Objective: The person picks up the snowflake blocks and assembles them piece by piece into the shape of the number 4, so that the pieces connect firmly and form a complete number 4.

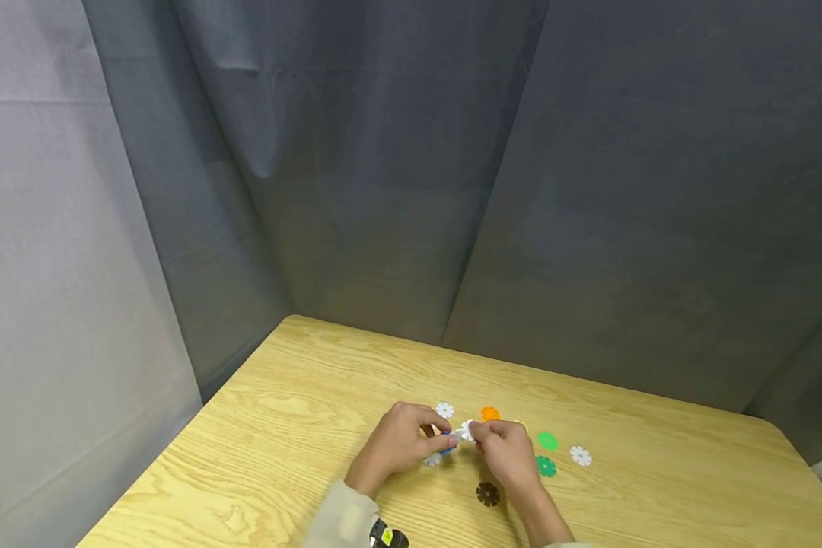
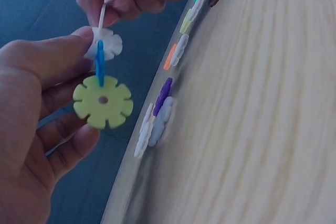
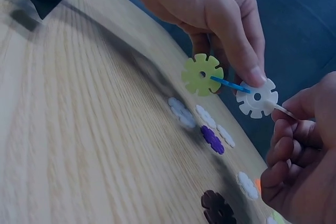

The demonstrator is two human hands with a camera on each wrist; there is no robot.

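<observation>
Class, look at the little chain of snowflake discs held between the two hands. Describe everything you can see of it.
The chain of discs is made of flat, notched, flower-shaped pieces that look like plastic, slotted together edge into edge: a yellow-green disc, a thin blue disc seen edge-on, a white disc, and another pale piece seen edge-on. It is held above the wooden table. The left hand grips the blue and white end; the right hand pinches the pale piece.

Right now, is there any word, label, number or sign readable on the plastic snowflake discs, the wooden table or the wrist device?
None can be read.
The yellow-green notched plastic disc and white notched disc are plain.
The yellow patch on the black wrist device is too small and blurred.
</observation>
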